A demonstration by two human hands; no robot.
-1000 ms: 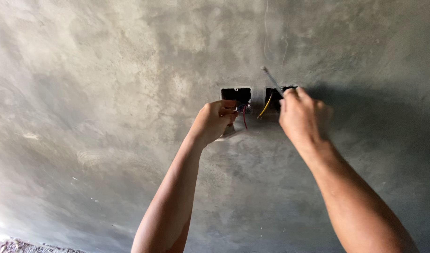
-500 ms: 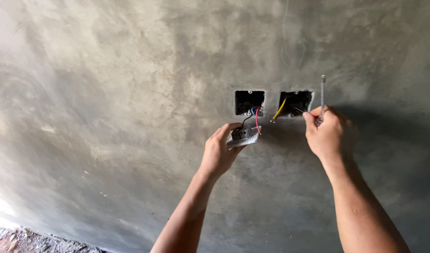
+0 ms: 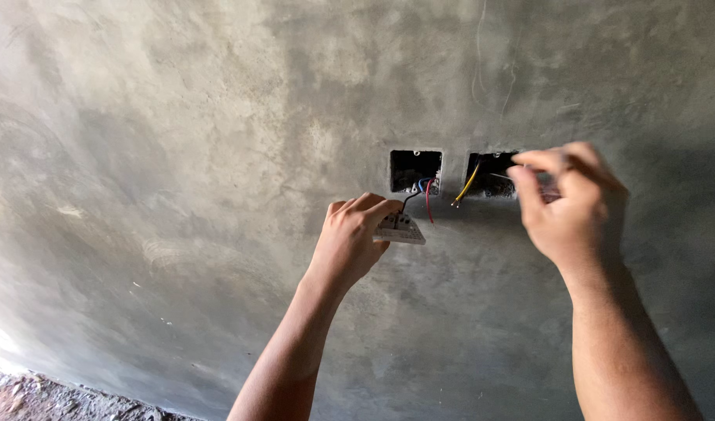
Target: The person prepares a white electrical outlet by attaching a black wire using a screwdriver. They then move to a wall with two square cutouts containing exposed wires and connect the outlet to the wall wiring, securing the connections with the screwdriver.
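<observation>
1. The person's left hand [image 3: 350, 242] is wrapped round a small white switch module [image 3: 400, 229], fingers curled over its top edge and thumb underneath. It sits just below the bottom edge of the left wall box [image 3: 416, 170], likely because the black, blue and red wires [image 3: 421, 195] coming out of that box are short and tie it there.
2. The right hand [image 3: 568, 206] is up at the right wall box [image 3: 490, 173], thumb and forefinger pinched together in front of the box's right side. There's something thin and pale between the fingertips, maybe a wire end or a slim tool, hard to say since it's blurred.
3. A yellow wire [image 3: 467, 187] hangs out of the right box's lower left corner, loose and touched by neither hand.
4. Both boxes are bare cut-outs side by side in the grey cement wall [image 3: 178, 195], with a narrow strip of wall between them, so each hand gets its own opening.
</observation>
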